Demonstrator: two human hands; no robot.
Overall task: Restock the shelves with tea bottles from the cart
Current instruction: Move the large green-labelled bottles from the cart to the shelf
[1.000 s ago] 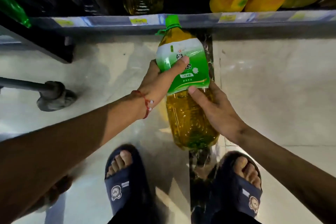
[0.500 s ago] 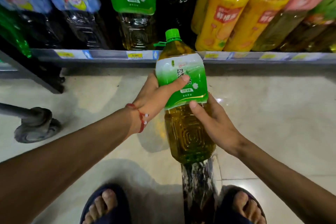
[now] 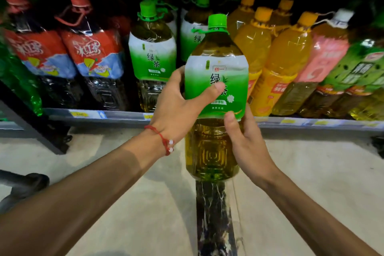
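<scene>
The person holds a tea bottle [image 3: 217, 58] in both hands in front of the shelf [image 3: 87, 114], off the floor [image 3: 145, 203] and not yet on the shelf. It stands upright, green cap [image 3: 217, 21] on top, label toward the camera.

The left hand [image 3: 176, 108] grips the left side of the label, its thumb [image 3: 214, 89] lying across the front and the other fingers wrapped out of sight behind. The right hand [image 3: 247, 143] grips lower down on the right side, its thumb [image 3: 230, 120] at the bottom edge of the label and the fingers curled round the back. Both hands are clamped on the bottle, the left one high and the right one low.

On the shelf, two bottles of the same green tea [image 3: 152, 56] stand just left of the held one, and the second of them [image 3: 191, 37] sits further back from the front edge. Orange bottles [image 3: 255, 41] stand to the right and red-labelled bottles [image 3: 91, 48] further left.

The held bottle lines up with that set-back row, between the front green tea bottle and the orange ones. Its base hangs lower than the shelf's front edge, so the next move probably calls for lifting it and pushing it straight ahead, kept upright. The slot looks narrow, and either neighbour could get knocked.
</scene>
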